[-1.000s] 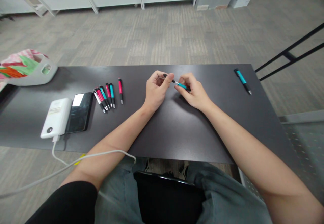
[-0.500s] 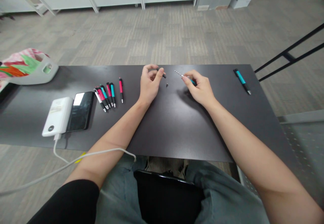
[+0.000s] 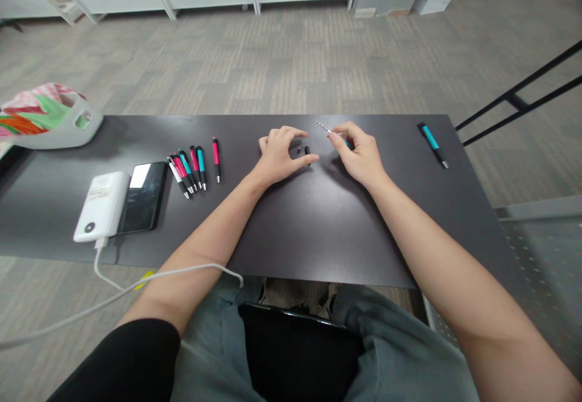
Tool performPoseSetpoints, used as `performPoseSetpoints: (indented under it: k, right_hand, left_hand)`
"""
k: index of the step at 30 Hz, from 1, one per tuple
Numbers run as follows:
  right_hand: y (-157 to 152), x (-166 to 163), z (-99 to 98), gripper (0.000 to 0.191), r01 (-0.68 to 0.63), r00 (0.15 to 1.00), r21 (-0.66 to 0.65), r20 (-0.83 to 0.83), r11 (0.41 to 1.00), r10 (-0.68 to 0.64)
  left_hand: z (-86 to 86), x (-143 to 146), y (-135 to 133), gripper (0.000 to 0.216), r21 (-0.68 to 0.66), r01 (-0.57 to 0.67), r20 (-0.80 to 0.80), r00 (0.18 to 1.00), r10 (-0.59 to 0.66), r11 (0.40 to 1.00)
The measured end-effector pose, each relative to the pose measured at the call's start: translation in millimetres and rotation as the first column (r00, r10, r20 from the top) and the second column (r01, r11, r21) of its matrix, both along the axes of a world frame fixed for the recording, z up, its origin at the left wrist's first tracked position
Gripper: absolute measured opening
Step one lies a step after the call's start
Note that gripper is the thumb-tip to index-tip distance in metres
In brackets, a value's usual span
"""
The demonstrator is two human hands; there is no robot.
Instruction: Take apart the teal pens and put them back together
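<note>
My left hand (image 3: 280,154) is over the table with thumb and fingers spread apart. Between its thumb and index finger stands a short black pen grip (image 3: 307,150), apparently on the tabletop, and beside it lies a tiny metal pen tip (image 3: 299,150). Pinched in my right hand (image 3: 357,150) is a teal pen barrel (image 3: 349,145), mostly hidden by the fingers. Its thin refill (image 3: 323,127) sticks out bare toward the upper left.
Several pens (image 3: 188,168) lie in a group at the left, with one red pen (image 3: 216,159) apart. A teal pen (image 3: 433,145) lies far right. A white power bank (image 3: 102,205), a black phone (image 3: 143,199), a cable (image 3: 173,273) and a white basket (image 3: 68,135) are left.
My left hand has come down and opened, letting go of the black pen grip between the hands. My right hand keeps hold of the teal barrel, nearly still.
</note>
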State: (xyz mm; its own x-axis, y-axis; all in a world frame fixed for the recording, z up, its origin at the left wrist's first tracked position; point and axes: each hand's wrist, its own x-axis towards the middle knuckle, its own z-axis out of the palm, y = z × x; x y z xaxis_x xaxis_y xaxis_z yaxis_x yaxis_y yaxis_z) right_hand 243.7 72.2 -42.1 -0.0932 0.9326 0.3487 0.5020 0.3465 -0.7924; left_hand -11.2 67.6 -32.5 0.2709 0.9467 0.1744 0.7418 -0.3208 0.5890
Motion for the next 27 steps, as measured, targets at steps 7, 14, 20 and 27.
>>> performPoseSetpoints:
  k: [7,14,20,27]
  right_hand:
    - [-0.4,0.4,1.1,0.031,-0.015,1.0,-0.01,-0.002,1.0,0.015]
    - [-1.6,-0.9,2.5,0.04,-0.019,1.0,-0.02,-0.008,1.0,0.019]
    - [-0.1,-0.2,0.9,0.038,-0.032,0.999,-0.024,0.001,0.999,0.032]
    - [-1.4,-2.2,1.9,0.04,-0.151,0.988,0.006,0.032,0.989,0.15]
  left_hand:
    - [-9.4,-7.2,6.3,0.042,0.033,0.108,0.005,0.994,-0.109,0.994]
    - [-24.4,-8.4,13.7,0.035,0.101,0.118,0.118,0.984,-0.13,0.988]
    - [-21.6,-6.0,9.4,0.051,0.094,0.07,0.115,0.99,-0.08,0.993]
    - [-10.3,-1.4,8.1,0.048,0.179,-0.008,0.361,0.931,-0.058,0.984]
